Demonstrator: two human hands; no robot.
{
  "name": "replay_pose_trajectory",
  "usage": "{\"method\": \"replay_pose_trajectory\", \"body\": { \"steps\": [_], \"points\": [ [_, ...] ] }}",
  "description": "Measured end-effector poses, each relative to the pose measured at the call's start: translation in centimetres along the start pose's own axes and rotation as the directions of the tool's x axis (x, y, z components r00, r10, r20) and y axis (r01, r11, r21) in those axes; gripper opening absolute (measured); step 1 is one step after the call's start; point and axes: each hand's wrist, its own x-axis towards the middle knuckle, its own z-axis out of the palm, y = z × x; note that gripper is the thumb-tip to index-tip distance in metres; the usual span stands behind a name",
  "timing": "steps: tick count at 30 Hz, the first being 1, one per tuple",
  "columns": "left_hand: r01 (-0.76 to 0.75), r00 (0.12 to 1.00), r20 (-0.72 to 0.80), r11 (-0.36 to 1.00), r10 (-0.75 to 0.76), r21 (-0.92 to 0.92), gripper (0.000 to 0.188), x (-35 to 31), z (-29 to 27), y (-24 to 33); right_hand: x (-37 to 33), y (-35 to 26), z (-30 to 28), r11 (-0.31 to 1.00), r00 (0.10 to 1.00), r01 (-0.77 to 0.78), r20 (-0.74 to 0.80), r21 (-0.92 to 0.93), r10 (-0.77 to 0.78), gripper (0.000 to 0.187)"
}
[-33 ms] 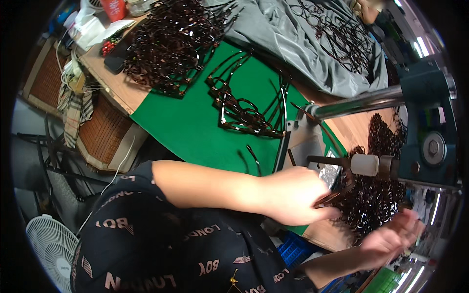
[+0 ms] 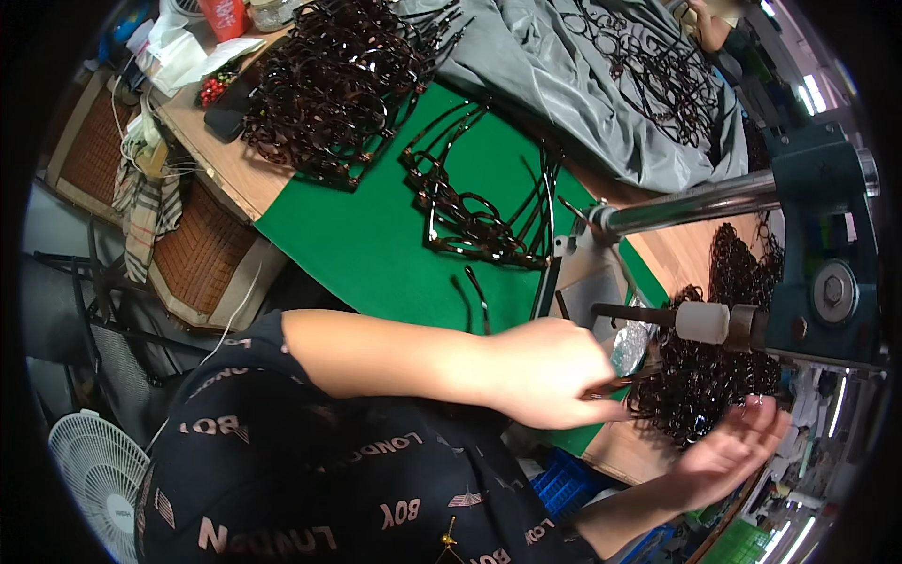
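Note:
My left hand (image 2: pixel 554 371) is closed around a dark brown glasses frame (image 2: pixel 618 383), beside the metal press. Most of that frame is hidden by the hand; a thin dark temple arm (image 2: pixel 479 293) rises behind my wrist over the green mat and seems to belong to it. To the right, my right hand (image 2: pixel 731 453) is open, fingers stretched and nothing in them, near a large heap of dark glasses frames (image 2: pixel 705 390). Several tortoiseshell glasses frames (image 2: pixel 470 211) lie nested together on the green mat (image 2: pixel 334 244).
A press with a steel column (image 2: pixel 695 202), a dark rod and a white collar (image 2: pixel 702 321) stands at right. Another frame heap (image 2: pixel 324 89) is at the back left. More frames lie on grey cloth (image 2: pixel 526 66). A fan (image 2: pixel 99 479) stands at lower left.
My left hand has shifted a little to the left with the glasses frame. My right hand has moved slightly inward and up, its fingers now straighter.

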Motion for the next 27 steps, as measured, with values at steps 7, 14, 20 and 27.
{"method": "replay_pose_trajectory", "body": {
  "steps": [7, 14, 20, 27],
  "points": [
    [0.188, 0.961, 0.124, 0.910, -0.248, 0.370, 0.053, -1.7, -6.3, -2.9, -6.4, 3.8, 0.5, 0.938, 0.939, -0.329, -0.066, 0.114, 0.337, 0.053],
    [0.249, 0.924, -0.048, 0.502, -0.379, 0.828, 0.035, -3.0, -8.7, -2.1, -8.5, 5.7, 1.7, 0.873, 0.892, -0.439, -0.016, 0.215, 0.452, 0.048],
    [0.237, 0.970, -0.230, 0.525, -0.080, 0.817, 0.027, -5.4, -4.3, -3.7, -10.1, 7.7, 2.5, 0.846, 0.852, -0.519, -0.007, 0.123, 0.523, 0.042],
    [0.181, 0.942, -0.333, 0.792, 0.029, 0.583, 0.015, -7.0, -2.5, -5.2, -11.6, 9.1, 3.5, 0.869, 0.869, -0.493, -0.035, 0.041, 0.494, 0.037]
  ]
}}
